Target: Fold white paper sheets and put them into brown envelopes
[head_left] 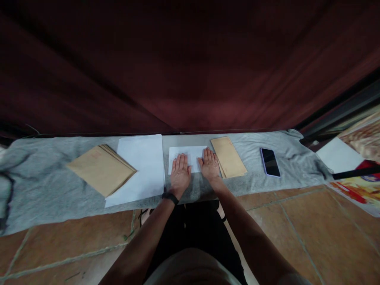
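Note:
A small white sheet of paper [192, 152], apparently folded, lies crosswise in front of me on the grey cloth. Flat on its left part rests my left hand [180, 174], fingers stretched out. My right hand [210, 166] is spread over its right end, the thumb pointing inward. Just right of that hand is a short stack of brown envelopes [230, 156], slightly fanned. To the left of my left hand lie large white sheets of paper [145, 166]. A bigger pile of brown envelopes [101, 170] sits at an angle over their left edge.
Grey cloth [47, 174] covers the long narrow surface. A phone [270, 162] in a purple case lies to the right. Behind hangs a dark red curtain [184, 79]. Printed packaging [356, 190] and a white panel [340, 156] are at the far right. Tiled floor [297, 225] lies below.

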Action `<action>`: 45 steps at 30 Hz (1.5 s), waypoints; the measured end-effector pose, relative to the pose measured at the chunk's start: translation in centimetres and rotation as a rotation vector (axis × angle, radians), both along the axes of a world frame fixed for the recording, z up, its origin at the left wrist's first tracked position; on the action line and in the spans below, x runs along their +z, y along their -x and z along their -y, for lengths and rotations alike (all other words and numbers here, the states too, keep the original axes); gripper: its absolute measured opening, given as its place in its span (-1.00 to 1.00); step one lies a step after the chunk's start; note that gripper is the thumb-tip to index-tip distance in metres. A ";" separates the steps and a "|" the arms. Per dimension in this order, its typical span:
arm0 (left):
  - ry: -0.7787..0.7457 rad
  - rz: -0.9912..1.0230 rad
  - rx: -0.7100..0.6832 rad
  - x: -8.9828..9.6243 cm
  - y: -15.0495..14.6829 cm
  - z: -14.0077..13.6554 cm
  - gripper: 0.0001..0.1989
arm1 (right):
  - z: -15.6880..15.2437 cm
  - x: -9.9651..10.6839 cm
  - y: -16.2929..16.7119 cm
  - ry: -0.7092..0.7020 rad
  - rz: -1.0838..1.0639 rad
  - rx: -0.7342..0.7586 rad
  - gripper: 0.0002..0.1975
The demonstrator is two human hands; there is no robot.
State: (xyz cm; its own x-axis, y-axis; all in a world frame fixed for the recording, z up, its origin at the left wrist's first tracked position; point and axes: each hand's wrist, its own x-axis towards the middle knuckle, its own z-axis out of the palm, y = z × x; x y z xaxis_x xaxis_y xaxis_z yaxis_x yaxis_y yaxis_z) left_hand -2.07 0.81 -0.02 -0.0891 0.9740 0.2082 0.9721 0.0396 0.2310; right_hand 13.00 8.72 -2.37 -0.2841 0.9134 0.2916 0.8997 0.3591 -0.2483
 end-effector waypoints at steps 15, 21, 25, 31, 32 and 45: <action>-0.036 0.025 0.144 -0.2 0.7 3.7 -0.39 | 0.1 -0.1 0.0 -0.012 -0.005 -0.008 -0.36; -0.043 0.015 0.133 -0.2 0.6 3.7 -0.41 | 0.9 1.2 0.7 0.004 -0.006 -0.021 -0.39; -0.026 -0.005 0.118 -0.1 0.7 3.7 -0.46 | 2.6 1.8 2.9 0.031 -0.003 0.131 -0.41; 0.003 -0.002 0.123 0.0 0.6 3.7 -0.45 | 4.3 1.4 4.4 0.102 0.001 0.225 -0.46; 0.003 -0.001 0.124 0.0 0.6 3.7 -0.45 | 4.2 1.3 4.1 0.099 0.001 0.208 -0.45; 0.015 0.030 0.035 0.3 -0.6 -0.7 -0.42 | 3.7 1.2 1.4 0.043 0.024 0.129 -0.45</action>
